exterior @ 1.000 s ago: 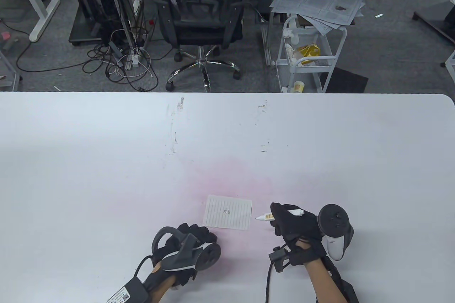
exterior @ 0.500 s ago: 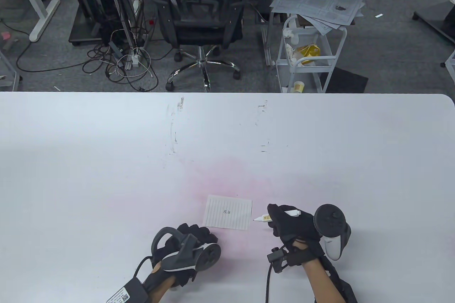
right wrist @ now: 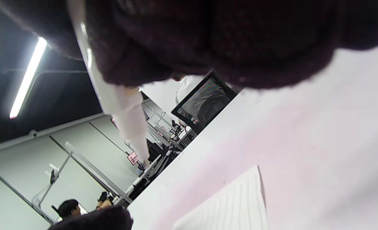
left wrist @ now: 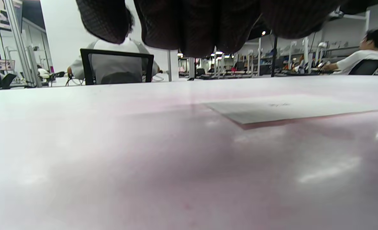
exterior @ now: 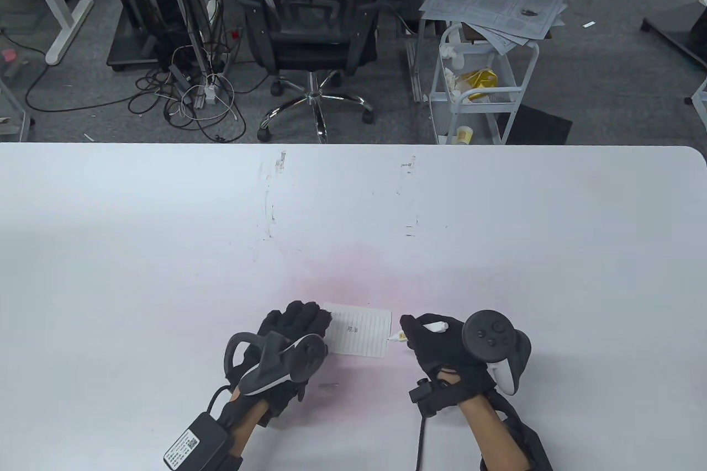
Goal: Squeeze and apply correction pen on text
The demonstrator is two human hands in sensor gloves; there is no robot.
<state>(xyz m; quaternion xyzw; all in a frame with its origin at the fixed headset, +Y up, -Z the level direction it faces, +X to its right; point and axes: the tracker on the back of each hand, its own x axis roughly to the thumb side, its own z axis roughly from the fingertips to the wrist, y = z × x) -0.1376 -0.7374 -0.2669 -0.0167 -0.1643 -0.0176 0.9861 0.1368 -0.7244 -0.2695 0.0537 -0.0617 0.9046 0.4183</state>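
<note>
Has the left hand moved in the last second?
Yes. The left hand has slid forward, away from the table's near edge, and its fingertips now lie over the left edge of the lined paper, which has stayed put.

**Both gloved hands low, close to each other**

The left hand (exterior: 293,327) lies palm down with its fingers (exterior: 301,313) stretched forward and flat. The right hand (exterior: 436,341) is curled into a loose fist, its fingers (exterior: 411,324) pointing to the left, forearm bare.
</note>
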